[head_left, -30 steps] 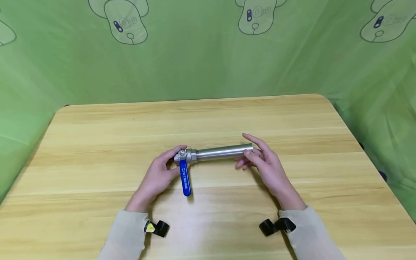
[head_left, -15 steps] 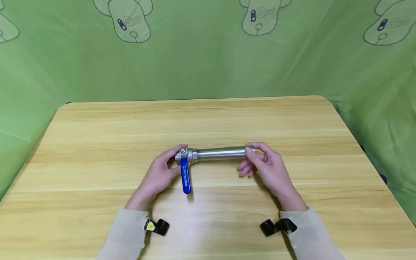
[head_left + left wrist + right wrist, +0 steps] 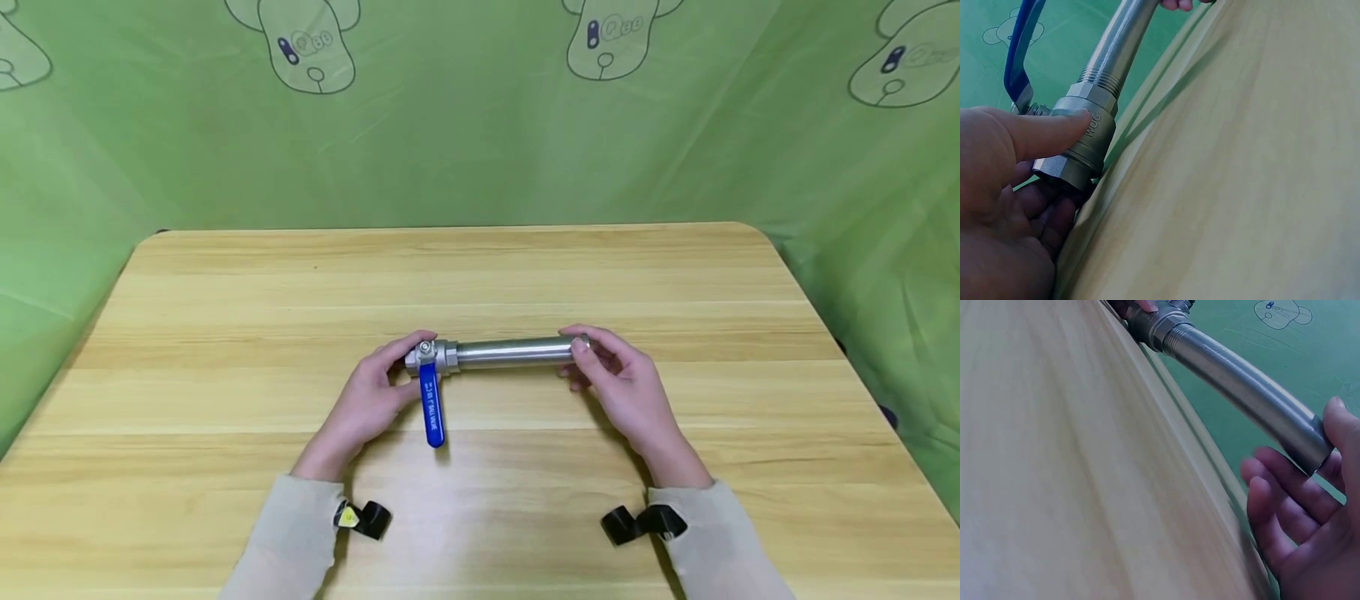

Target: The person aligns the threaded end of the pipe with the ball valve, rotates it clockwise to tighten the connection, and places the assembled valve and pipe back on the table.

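Observation:
A steel ball valve (image 3: 452, 357) with a blue lever handle (image 3: 432, 408) sits on the left end of a straight steel pipe (image 3: 517, 352). My left hand (image 3: 367, 404) grips the valve body, thumb on the near side by the raised "WOG" letters in the left wrist view. The lever points toward me, across the pipe. At the pipe's free end, my right hand (image 3: 628, 396) pinches it between thumb and index finger, the other fingers curving underneath. A short band of thread (image 3: 1100, 80) shows where the pipe enters the valve.
A wooden table (image 3: 480, 500) with rounded far corners spreads under both hands. Green fabric (image 3: 465, 150) with printed cartoon animal heads hangs behind it and at the sides. Black camera mounts (image 3: 641, 523) sit at the cuffs of the light sleeves.
My right index finger, raised off the pipe a second ago, has come down onto its end, and the other fingers have shifted beneath it. The left hand keeps its grip on the valve.

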Tool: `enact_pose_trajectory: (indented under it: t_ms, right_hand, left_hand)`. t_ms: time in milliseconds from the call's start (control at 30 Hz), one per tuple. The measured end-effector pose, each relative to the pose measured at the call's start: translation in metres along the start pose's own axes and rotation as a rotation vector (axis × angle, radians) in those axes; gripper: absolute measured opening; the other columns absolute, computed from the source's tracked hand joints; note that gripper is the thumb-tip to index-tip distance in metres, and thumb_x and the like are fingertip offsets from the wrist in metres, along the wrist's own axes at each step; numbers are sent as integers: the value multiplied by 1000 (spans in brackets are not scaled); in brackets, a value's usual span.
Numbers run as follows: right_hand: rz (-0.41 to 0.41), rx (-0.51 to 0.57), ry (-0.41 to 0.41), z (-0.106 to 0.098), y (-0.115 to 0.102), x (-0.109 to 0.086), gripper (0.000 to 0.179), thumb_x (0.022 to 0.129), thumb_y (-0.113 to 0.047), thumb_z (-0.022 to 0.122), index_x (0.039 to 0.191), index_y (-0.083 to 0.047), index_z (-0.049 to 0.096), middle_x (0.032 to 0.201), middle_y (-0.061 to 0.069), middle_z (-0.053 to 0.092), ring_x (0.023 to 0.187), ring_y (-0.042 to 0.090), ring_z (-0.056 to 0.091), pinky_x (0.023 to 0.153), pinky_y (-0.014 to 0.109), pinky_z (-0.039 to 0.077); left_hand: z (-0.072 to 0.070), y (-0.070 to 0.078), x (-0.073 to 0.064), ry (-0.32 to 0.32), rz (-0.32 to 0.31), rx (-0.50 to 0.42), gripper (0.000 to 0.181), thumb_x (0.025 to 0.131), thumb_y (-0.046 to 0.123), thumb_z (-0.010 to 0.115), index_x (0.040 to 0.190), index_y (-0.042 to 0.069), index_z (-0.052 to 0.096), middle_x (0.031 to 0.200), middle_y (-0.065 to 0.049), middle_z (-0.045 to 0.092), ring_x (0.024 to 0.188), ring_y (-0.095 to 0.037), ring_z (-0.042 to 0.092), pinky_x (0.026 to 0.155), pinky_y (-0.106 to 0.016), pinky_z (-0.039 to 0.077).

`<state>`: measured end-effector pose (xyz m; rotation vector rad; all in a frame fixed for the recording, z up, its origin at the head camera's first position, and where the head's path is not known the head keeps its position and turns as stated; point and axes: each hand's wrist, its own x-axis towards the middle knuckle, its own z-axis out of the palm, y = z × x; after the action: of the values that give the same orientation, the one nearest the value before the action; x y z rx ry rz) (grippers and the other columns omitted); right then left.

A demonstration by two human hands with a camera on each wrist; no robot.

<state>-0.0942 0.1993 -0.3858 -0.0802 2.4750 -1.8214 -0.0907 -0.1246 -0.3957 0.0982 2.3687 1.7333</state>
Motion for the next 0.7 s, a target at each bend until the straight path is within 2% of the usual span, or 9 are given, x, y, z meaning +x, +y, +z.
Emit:
enact_pose_trajectory:
  t_ms: [133, 267, 433, 567, 700]
  right_hand:
    - [-35, 43, -18, -1, 1, 0, 39, 112, -28, 59, 142, -4, 65, 115, 4, 71, 95, 13, 76, 86, 27, 66]
    - [-58, 67, -42, -3, 2, 0, 38, 112, -24, 59, 142, -1, 63, 115, 2, 71, 95, 12, 77, 90, 24, 65]
    - [-36, 56, -56, -3, 0, 1, 38, 113, -22, 57, 144, 0, 62, 119, 7, 69, 96, 12, 76, 92, 23, 64]
    - [39, 25, -64, 0, -3, 3, 44, 115, -31, 52, 139, 4, 61, 107, 10, 74, 88, 12, 76, 84, 26, 66]
    - [109, 9, -62, 3, -5, 4, 54, 115, -45, 47, 127, 5, 63, 89, 9, 74, 74, 14, 73, 70, 30, 66]
  left_hand:
    - [-1, -1, 0, -10, -7, -22, 64, 96, -3, 73, 153, 22, 61, 162, -12, 54, 155, -37, 44, 133, -57, 28]
    - [-2, -1, 1, -23, -27, -50, 62, 96, -2, 74, 151, 24, 63, 158, -9, 57, 152, -32, 48, 132, -51, 32]
    - [-4, -1, 1, -33, -26, -50, 60, 95, -1, 75, 149, 25, 65, 152, -8, 61, 147, -31, 53, 130, -52, 36]
    - [-5, -1, 0, -41, -16, -42, 59, 94, -2, 76, 146, 24, 67, 148, -7, 65, 143, -31, 55, 129, -55, 36]
    - [-5, -3, -2, -40, -5, -46, 59, 92, -2, 78, 144, 23, 69, 150, -6, 65, 143, -31, 56, 128, -56, 37]
